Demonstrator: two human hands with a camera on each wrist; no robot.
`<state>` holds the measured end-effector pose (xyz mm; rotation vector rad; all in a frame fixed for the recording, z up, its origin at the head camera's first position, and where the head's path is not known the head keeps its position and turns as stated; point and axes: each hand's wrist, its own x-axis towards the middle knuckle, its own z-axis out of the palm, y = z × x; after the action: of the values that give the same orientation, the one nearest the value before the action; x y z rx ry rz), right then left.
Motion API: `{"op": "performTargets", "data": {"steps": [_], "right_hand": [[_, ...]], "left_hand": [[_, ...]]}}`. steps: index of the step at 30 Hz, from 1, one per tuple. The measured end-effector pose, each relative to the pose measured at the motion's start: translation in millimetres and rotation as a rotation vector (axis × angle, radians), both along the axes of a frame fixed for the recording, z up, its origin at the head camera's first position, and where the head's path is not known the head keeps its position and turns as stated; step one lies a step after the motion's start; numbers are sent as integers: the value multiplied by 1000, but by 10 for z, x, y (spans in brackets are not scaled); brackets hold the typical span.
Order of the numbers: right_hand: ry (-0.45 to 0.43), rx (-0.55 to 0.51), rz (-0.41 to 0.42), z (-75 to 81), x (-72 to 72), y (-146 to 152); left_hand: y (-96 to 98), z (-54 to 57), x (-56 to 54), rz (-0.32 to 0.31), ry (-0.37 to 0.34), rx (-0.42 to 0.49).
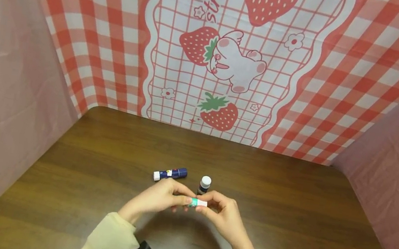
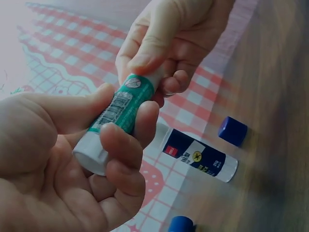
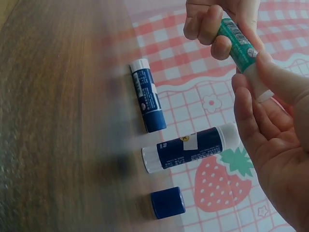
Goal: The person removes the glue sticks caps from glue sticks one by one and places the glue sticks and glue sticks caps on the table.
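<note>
Both hands hold one green-and-white glue stick (image 1: 193, 203) above the table. My left hand (image 1: 157, 199) grips its green body, thumb on one side and fingers curled round the other. With thumb and fingers, my right hand (image 1: 225, 217) pinches the white end (image 3: 259, 86). Just beyond the hands, a dark blue glue stick with a white top (image 1: 205, 181) stands upright, partly hidden by the fingers in the head view. Left of it lies another dark blue glue stick (image 1: 171, 174), its white end toward the left.
A loose blue cap (image 3: 168, 202) sits beside the upright glue stick in both wrist views. The brown wooden table (image 1: 68, 173) reaches back to a red-and-white checked cloth (image 1: 218, 57) with strawberries. Pink curtains (image 1: 3, 87) hang at both sides.
</note>
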<state>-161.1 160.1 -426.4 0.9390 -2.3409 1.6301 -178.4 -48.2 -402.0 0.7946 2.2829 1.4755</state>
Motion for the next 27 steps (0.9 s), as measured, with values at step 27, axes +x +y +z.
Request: {"op": "performTargets", "data": {"steps": [27], "right_hand": [[-494, -172, -251, 66, 26, -86]], "left_hand": [[270, -87, 113, 229, 1025, -279]]}}
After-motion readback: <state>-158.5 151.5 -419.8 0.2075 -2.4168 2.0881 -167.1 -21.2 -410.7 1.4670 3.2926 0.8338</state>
